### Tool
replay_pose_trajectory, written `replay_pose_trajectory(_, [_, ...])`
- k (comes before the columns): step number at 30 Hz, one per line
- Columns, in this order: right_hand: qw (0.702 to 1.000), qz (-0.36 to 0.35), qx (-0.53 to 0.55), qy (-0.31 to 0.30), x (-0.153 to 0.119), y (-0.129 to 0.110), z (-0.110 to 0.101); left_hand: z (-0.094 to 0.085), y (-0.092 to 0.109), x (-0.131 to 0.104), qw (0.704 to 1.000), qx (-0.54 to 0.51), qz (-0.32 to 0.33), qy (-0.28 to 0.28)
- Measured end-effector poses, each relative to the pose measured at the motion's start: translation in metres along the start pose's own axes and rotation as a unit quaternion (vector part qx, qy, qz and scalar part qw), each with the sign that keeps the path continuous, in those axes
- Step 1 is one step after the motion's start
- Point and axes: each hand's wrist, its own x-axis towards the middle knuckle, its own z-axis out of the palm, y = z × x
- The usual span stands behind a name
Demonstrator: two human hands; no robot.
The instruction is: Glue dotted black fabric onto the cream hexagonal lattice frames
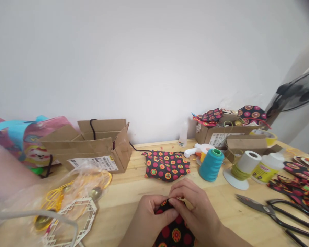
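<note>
Near the bottom middle, both hands pinch a piece of black fabric (175, 234) printed with red dots and orange flower shapes. My left hand (151, 218) grips its left side, thumb laid across the cloth. At the top edge, the fingertips of my right hand (195, 206) press together on the fabric; whether a needle or thread is between them I cannot make out. Behind the hands lies another patterned fabric piece (167, 166), flat on the table. A cone of blue thread (211, 165) stands to the right of it.
Black-handled scissors (270, 209) lie at right, near a glue bottle (269, 168) and a green thread spool (243, 168). Cardboard boxes stand at back left (92, 151) and back right (208, 133). A white lattice frame (89, 219) and yellow cord (54, 197) lie at left.
</note>
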Motion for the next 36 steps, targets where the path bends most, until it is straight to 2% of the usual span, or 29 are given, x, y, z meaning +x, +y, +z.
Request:
replay_pose_trajectory(4, [0.999,0.028,0.015,-0.01,-0.001,0.001,0.001,0.0,0.001,0.0,1.0,-0.007,-0.005,-0.006])
replay_pose_trajectory(11, [0.998,0.025,0.034,-0.056,0.003,-0.004,-0.007,0.004,-0.003,-0.002,0.997,0.066,-0.017,0.034])
replay_pose_trajectory(15, [0.998,-0.002,0.013,-0.056,0.003,-0.006,-0.006,0.005,-0.006,-0.002,0.998,0.061,-0.016,0.019])
replay_pose_trajectory(21, [0.997,0.021,0.047,-0.065,-0.001,-0.007,-0.002,0.003,-0.008,-0.002,0.999,0.043,-0.013,0.023])
replay_pose_trajectory(27, [0.994,0.082,0.018,-0.063,-0.002,-0.001,0.003,0.002,-0.012,-0.002,0.998,0.039,-0.045,0.025])
replay_pose_trajectory(30, [0.985,0.154,0.053,-0.054,-0.001,0.003,0.0,-0.002,-0.014,-0.002,0.999,0.006,-0.041,0.013])
replay_pose_trajectory(36, [0.918,0.316,0.214,-0.11,-0.001,0.014,-0.004,-0.011,-0.005,-0.001,0.998,-0.046,-0.026,0.021])
